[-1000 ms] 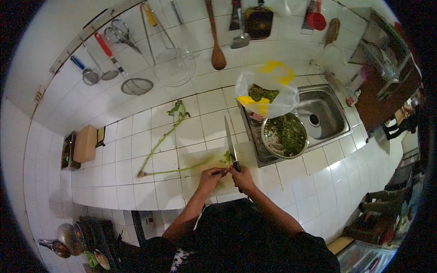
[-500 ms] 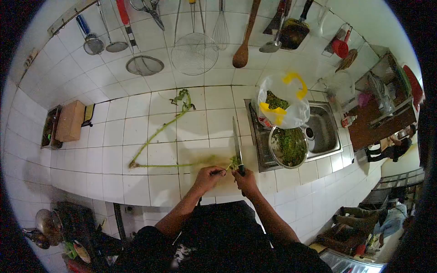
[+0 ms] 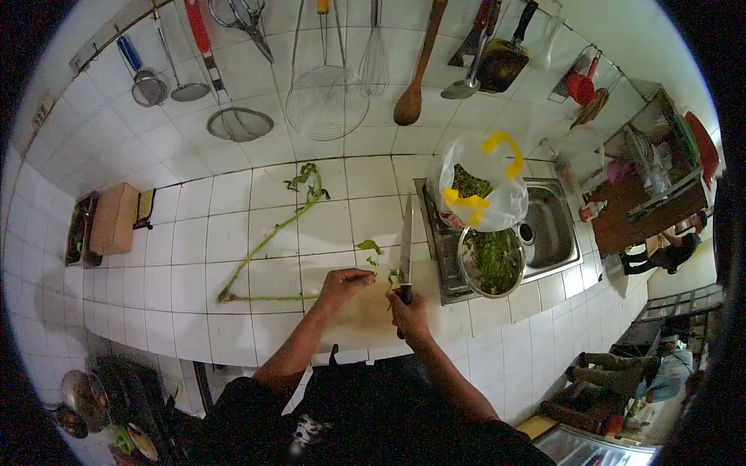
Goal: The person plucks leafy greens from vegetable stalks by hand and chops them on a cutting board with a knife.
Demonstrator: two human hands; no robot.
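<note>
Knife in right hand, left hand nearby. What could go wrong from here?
1. Cut: the right hand grips the knife, its bare blade close to the left hand; a slip might nick it.
2. Spill: the bowl of greens sits near the front edge of the sink unit, so a bump could tip it.
3. Knock-over: the plastic bag stands open right behind the bowl; a nudge might shed its contents.
</note>
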